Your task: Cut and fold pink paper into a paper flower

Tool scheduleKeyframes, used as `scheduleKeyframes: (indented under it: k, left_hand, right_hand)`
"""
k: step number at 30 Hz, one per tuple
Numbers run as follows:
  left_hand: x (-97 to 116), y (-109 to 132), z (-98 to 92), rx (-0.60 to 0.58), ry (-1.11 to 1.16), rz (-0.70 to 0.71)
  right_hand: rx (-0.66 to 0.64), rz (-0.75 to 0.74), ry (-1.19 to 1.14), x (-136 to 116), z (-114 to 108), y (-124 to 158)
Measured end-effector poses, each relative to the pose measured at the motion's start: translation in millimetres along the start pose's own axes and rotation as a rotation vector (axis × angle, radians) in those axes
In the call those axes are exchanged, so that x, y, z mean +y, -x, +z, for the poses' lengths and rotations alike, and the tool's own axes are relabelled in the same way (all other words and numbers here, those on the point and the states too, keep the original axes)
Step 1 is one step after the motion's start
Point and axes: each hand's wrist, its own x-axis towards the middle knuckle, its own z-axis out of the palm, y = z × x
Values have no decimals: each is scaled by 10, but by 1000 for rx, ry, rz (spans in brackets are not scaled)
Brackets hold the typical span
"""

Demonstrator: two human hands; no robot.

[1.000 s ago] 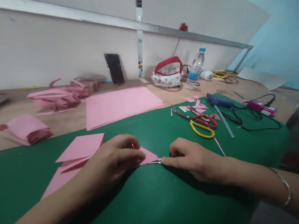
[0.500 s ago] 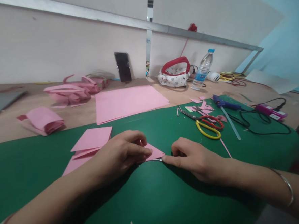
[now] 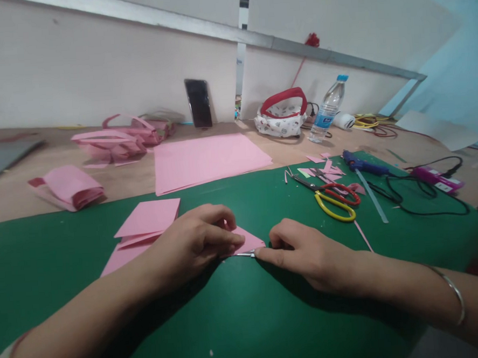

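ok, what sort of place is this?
Probably a papercraft workbench: a stack of pink paper sheets, scissors with red and yellow handles, and a blue hot glue gun near paper scraps.

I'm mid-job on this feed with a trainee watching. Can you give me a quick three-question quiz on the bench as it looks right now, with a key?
1. Multiple choice: what is the person's left hand touching?
A) the glue gun
B) folded pink paper
C) the phone

2. True or false: the scissors have one red handle and one yellow handle.

3. Fill in the blank: in the picture, the water bottle stands to the ____ of the white pouch with red trim.

Key: 1. B; 2. True; 3. right
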Motion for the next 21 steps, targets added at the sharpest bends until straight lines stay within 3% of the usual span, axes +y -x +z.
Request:
scheduleKeyframes:
  k: [7,12,14,17,19,21]
  left_hand:
    - [10,-5,-7,14,-22,7]
    - [0,12,6,10,-11,-10]
    - [-9,19,15,11,-3,-4]
    - [-13,26,10,-1,14,-7]
    - [-2,24,-14,-5,35,-29]
    - [17,16,-50,-17,78,-66]
  right_hand:
    - [8,54,-94,-23,-1,-70]
    - [-56,212,-249,-238,-23,-232]
    - [-78,135,-224,-327,-28,-283]
    - [-23,-140,-88,-292,-82,-259]
    - [72,-254,-43,-133,-175,-179]
    - [260,-244,-20,98,-296,-72]
